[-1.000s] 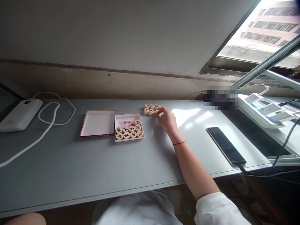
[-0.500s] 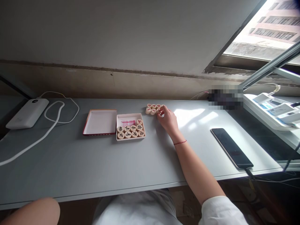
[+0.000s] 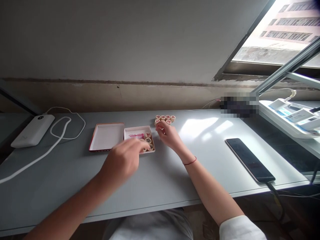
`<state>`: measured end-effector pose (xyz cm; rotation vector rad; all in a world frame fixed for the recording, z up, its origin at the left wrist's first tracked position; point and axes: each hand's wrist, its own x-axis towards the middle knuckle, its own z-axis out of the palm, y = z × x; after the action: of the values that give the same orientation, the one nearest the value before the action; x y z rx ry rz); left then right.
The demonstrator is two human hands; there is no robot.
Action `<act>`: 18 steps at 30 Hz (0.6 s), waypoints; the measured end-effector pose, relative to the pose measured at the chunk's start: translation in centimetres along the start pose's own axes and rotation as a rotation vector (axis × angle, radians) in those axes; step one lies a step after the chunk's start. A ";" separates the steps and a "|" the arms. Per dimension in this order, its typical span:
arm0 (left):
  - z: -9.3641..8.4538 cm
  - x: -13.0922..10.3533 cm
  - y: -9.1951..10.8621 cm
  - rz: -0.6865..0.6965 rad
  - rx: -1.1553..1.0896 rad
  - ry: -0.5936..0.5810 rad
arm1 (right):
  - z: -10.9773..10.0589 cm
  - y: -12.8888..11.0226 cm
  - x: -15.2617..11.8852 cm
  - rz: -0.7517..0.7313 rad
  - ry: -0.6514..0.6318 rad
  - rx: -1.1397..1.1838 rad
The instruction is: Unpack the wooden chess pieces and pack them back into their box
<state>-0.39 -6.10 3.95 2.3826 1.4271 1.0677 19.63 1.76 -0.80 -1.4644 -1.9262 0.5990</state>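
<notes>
Smeared by motion, my left hand [image 3: 126, 156] hangs over the open white box [image 3: 152, 151] and covers part of it. Its fingers point right, and their grip cannot be made out. Round wooden Chinese chess pieces [image 3: 148, 141] with dark characters lie in the box; some are hidden. My right hand [image 3: 167, 134] is closed, its fingers curled at the front of a cluster of pieces with red characters [image 3: 163, 117] behind the box's right side. Whether a piece sits in those fingers is hidden.
The box lid [image 3: 106, 136] lies upturned left of the box. A white power bank [image 3: 33, 131] with a white cable [image 3: 42, 151] is at far left. On the right lies a black phone [image 3: 250, 160] with a cable. A white organizer [image 3: 290, 120] stands at far right.
My left hand has come in from the lower left to above the box. My right hand has shifted left along the red-character pieces, uncovering the back row's right end. The view has tilted slightly.
</notes>
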 end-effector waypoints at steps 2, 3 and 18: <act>1.4 1.3 -1.2 -0.025 0.152 -0.103 | 0.6 -0.4 -0.2 0.011 -0.059 0.071; 2.2 1.9 -1.7 -0.057 0.257 -0.162 | 0.7 -0.5 -0.3 0.018 -0.078 0.096; 6.1 4.5 -1.5 -0.267 0.297 -0.219 | 0.2 -1.0 -0.5 -0.007 -0.080 0.229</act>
<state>3.79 -0.37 0.99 2.3130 1.8578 0.5455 18.91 1.01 -0.37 -1.3068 -1.8522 0.8561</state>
